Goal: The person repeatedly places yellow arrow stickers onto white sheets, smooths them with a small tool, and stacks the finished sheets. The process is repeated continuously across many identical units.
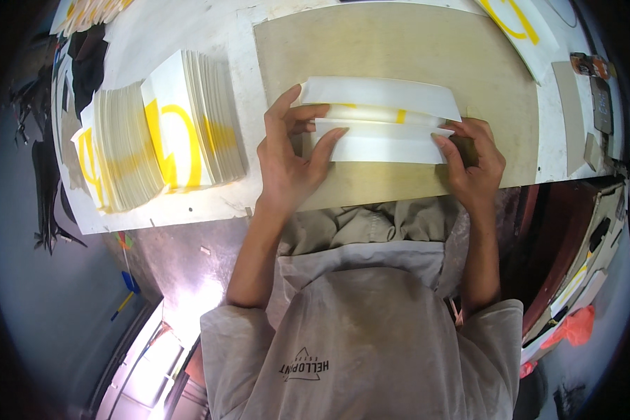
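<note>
A white sheet with yellow print (pixel 381 122) lies on a tan board (pixel 399 49), its near and far flaps folded in toward the middle so only a thin yellow strip shows. My left hand (pixel 287 150) presses the sheet's left end, fingers spread over the near flap's corner. My right hand (pixel 476 157) pins the right end of the near flap with its fingertips. A dark object sits under my right palm; I cannot tell what it is.
Two fanned stacks of white sheets with yellow print (pixel 154 140) stand on the white table (pixel 189 206) to the left. Another printed sheet (pixel 518 24) lies at the far right. Small tools and scraps (pixel 598 91) sit by the right edge. Dark clutter hangs off the left side.
</note>
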`<state>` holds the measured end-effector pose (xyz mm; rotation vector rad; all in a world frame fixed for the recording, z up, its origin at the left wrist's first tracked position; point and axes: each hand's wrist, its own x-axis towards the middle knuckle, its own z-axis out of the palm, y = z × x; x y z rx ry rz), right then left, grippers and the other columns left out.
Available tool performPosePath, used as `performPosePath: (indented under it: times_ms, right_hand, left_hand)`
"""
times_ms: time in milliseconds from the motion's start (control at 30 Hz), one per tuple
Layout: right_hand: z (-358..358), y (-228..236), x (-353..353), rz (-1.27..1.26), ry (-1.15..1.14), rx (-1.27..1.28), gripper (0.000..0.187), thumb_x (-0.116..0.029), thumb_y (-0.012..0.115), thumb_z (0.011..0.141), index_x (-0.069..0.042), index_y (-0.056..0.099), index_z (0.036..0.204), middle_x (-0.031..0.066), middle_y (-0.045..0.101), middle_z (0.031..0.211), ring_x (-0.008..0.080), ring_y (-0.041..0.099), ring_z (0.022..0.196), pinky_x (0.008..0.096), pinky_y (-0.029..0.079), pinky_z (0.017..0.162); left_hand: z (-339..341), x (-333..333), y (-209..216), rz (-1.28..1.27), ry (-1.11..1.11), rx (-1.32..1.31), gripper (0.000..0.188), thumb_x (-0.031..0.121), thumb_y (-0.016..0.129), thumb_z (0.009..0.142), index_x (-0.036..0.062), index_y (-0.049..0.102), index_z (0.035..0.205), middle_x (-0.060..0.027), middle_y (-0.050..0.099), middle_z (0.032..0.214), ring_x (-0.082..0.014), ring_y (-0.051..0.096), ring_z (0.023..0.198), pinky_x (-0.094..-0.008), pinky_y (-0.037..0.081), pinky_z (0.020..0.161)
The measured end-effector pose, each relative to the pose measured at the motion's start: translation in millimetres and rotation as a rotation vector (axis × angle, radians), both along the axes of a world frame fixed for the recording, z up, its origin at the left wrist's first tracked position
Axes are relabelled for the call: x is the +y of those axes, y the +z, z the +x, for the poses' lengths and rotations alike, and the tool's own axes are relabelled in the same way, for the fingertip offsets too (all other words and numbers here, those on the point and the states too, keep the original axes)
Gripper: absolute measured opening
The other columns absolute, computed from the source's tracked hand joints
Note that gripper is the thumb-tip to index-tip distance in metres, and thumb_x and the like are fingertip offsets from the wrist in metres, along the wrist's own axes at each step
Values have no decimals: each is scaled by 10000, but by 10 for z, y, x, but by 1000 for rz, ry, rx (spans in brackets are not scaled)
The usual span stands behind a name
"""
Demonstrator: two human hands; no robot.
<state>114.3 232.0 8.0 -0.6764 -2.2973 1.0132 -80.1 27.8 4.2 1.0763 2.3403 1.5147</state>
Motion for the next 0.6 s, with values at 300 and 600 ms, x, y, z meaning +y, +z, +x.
performPosePath:
  times_ms: [300, 600]
  right_hand:
    - [-139, 341, -191, 439, 111, -148, 278, -52, 824, 771, -94, 768, 1040, 52, 682, 994, 274, 637, 995, 492, 400, 1021]
    - [-118, 242, -243, 374, 248, -143, 328, -21, 797, 689, -118, 766, 1001, 20, 641, 951, 250, 626, 971, 532, 378, 1037]
  left_hand:
    - [18, -39, 67, 6, -122, 231, 353, 26, 853, 817, 7, 693, 1131, -128, 727, 990, -258, 716, 822, -347, 583, 719]
    - [2, -208, 170, -99, -278, 202, 241, -82, 795, 768, -9, 771, 997, -155, 722, 985, -292, 735, 936, -379, 615, 839]
